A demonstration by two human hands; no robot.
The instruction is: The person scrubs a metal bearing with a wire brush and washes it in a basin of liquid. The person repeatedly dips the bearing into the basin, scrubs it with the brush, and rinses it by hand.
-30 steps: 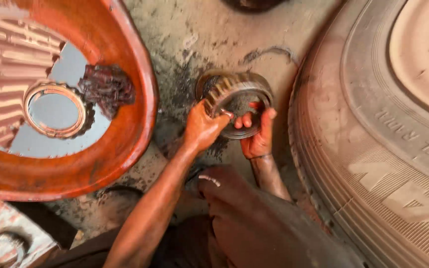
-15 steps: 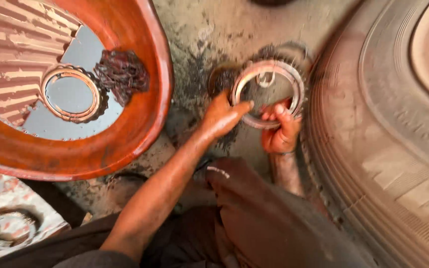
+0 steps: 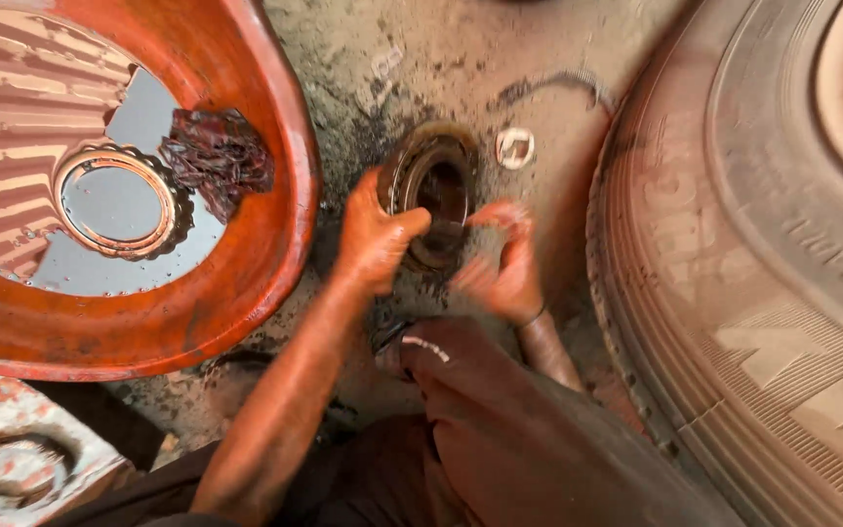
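Head view, looking down at oily ground.

Item 1: bearing ring (image 3: 433, 190), round, metal, greasy, standing tilted on the ground (image 3: 412, 68) between my two hands.

Item 2: my left hand (image 3: 375, 237), its grip closed over the ring's left rim, thumb across the front edge.

Item 3: my right hand (image 3: 501, 262), blurred, fingers near the ring's lower right side; I cannot tell whether its grip is closed or has hold of anything.

Item 4: orange basin (image 3: 265, 224), to the left, holding liquid, a second toothed ring (image 3: 119, 200) and a dark rag (image 3: 217, 156).

Item 5: small washer (image 3: 514, 146), lying just right of the bearing ring.

Item 6: large dusty tyre (image 3: 734, 244), along the right side.
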